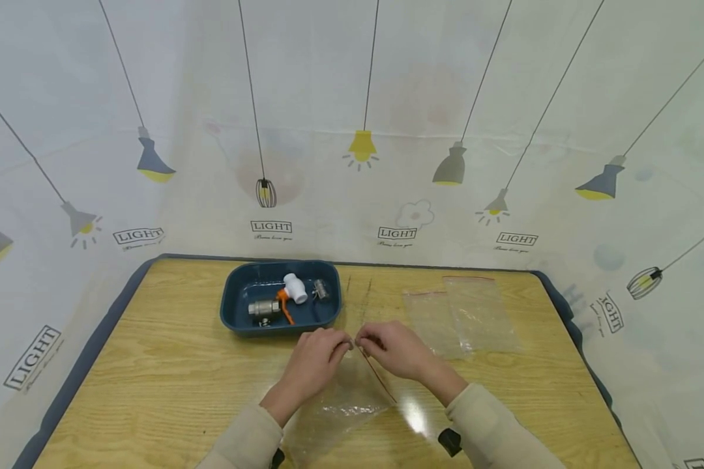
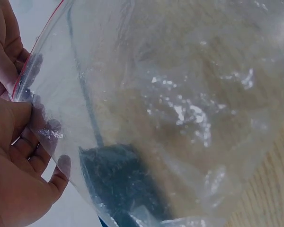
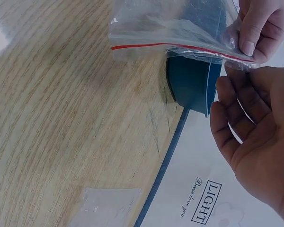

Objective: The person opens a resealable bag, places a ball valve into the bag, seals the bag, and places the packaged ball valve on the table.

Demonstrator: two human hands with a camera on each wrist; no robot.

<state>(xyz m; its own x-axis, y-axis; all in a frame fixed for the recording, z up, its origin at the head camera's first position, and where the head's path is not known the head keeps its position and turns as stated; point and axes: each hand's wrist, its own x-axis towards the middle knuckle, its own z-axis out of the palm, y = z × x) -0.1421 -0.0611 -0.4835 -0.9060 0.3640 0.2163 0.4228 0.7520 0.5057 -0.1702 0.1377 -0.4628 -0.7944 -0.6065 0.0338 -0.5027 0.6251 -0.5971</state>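
Note:
Both hands meet at one top corner of a clear zip-lock bag (image 1: 346, 397) with a red seal line, held up above the wooden table. My left hand (image 1: 315, 363) pinches the bag near that corner, its fingers showing through the plastic in the left wrist view. Thumb and forefinger of my right hand (image 1: 396, 348) pinch the corner right beside it, at the end of the red strip. In the right wrist view the bag's red seal (image 3: 156, 45) runs away from the fingertips. The bag looks flat, with nothing inside it.
Behind the hands stands a dark blue tray (image 1: 234, 322) holding a metal valve (image 1: 264, 308), a white plastic valve (image 1: 294, 288) with an orange handle, and a small metal fitting (image 1: 321, 289). Two more clear bags (image 1: 484, 316) lie flat at the right. A printed curtain hangs behind the table (image 1: 152, 365).

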